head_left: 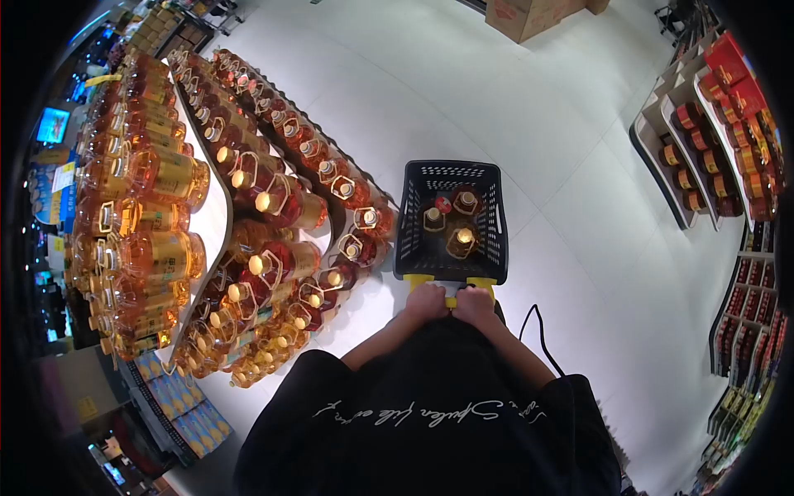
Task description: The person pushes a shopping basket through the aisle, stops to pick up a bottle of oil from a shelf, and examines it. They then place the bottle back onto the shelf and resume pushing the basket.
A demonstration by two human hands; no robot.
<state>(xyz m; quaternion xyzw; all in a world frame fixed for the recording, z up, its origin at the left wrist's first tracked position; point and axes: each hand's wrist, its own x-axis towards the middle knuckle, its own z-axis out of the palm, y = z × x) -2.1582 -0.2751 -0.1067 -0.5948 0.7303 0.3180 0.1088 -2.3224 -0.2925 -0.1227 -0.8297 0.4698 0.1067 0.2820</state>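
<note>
Shop floor (463,91) beside bottle shelves (248,207)

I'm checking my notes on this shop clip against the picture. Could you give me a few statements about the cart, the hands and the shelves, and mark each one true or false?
1. Both hands grip the yellow handle of the cart. True: the left hand and the right hand sit side by side on the handle.
2. The black basket is empty. False: it holds several bottles with light caps.
3. The shelves of amber bottles stand on the person's left. True.
4. A cardboard box rests inside the basket. False: it stands on the floor far ahead of the cart.
5. The person's sleeves cover the wrists. False: the forearms are bare below short black sleeves.
</note>
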